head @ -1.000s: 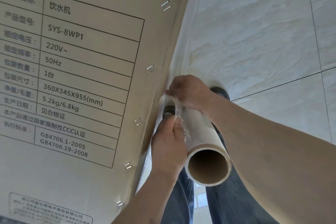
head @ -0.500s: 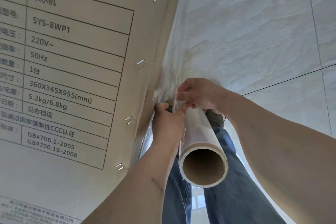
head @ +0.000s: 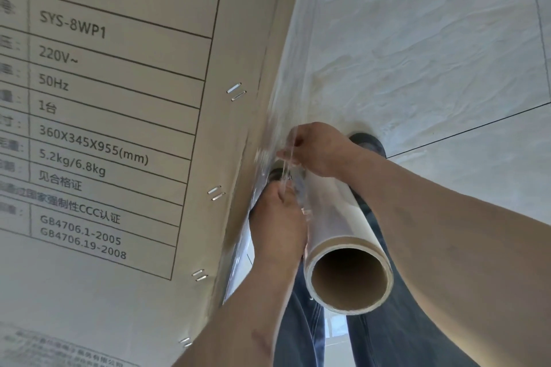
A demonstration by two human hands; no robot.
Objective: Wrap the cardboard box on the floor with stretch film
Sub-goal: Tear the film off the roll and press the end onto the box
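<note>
Head view: pale marble-look tile floor (head: 417,48), dark grout lines. 1 cardboard box (head: 125,128) stands on it, 1 stretch film roll (head: 340,235) just right of the box edge. 2 hands: left hand (head: 278,217) and right hand (head: 319,149) both pinching loose film (head: 287,155) by the box corner.

Both hands, left hand (head: 278,217) and right hand (head: 317,149), pinch clear stretch film (head: 287,170) off the cardboard-cored roll (head: 343,235) beside the tall tan cardboard box (head: 125,128) edge.
</note>
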